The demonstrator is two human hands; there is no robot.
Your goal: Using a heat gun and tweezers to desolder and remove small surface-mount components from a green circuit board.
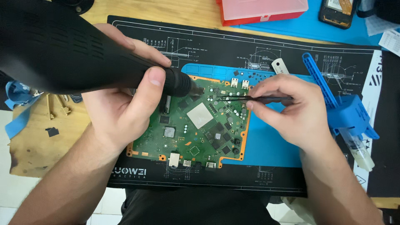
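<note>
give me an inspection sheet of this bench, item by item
surface: black printed work mat with a blue silicone mat on it, over a wooden tabletop
job's things: green circuit board on the blue mat; black hot-air tool; thin black tweezers
clutter: red plastic box, blue plastic holder, brass keys
hands: left hand grips the hot-air tool, nozzle over the board; right hand pinches the tweezers, tips over the board
cables: nothing seen
surroundings: opened phone on a second blue mat
</note>
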